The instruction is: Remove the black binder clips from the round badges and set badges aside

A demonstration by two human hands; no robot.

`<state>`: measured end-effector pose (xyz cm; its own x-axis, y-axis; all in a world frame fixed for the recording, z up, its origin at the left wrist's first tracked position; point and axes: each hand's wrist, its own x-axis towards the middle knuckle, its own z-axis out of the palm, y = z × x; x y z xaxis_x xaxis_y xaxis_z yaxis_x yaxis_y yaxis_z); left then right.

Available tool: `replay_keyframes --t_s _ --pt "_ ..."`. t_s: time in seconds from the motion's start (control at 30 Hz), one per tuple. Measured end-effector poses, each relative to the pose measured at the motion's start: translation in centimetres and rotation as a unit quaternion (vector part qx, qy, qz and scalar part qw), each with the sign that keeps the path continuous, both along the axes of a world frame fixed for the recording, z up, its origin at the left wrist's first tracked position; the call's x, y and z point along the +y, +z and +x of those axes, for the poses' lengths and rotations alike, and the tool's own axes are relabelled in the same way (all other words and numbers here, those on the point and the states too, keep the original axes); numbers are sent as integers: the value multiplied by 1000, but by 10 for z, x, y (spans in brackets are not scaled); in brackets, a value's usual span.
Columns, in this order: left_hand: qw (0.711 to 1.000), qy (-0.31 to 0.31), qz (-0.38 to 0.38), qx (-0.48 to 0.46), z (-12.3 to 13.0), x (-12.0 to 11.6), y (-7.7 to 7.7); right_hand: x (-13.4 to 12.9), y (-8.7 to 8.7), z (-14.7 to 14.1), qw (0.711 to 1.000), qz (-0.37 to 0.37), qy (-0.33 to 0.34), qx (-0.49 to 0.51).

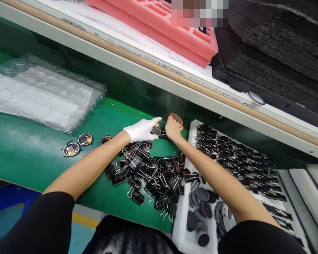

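Observation:
My left hand (141, 130), in a white glove, grips a small round dark disc piece (156, 131) between thumb and fingers. Just right of it, my bare right hand (174, 126) has its fingers curled near a black binder clip (163, 134); whether it holds anything is hidden. Below both hands lies a heap of black binder clips (153, 176) on the green table (95, 173). Two round watch-like parts (71, 149) sit at the left, and another round part (106, 139) is partly behind my left forearm.
Clear plastic trays (42, 91) lie at the left. At the right are a white foam tray of round discs (182, 218) and rows of clips (235, 155). A shelf edge (148, 67) crosses beyond the hands, bearing pink foam (159, 24) and black foam (275, 46).

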<state>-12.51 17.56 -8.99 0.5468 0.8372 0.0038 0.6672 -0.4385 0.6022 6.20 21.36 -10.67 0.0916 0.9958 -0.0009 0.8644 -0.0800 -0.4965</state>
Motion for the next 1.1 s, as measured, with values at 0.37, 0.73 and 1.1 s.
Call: replay_keyframes --t_s 0.37,0.73,1.1 --pt "1000 13 8 -6 9 1 -5 -2 3 1 999 -5 0 -31" --pt "998 -22 51 37 8 1 3 -1 -4 1 1000 7 -18 -16" --pt "994 62 47 73 27 23 1 0 -7 1 999 13 -33 8"
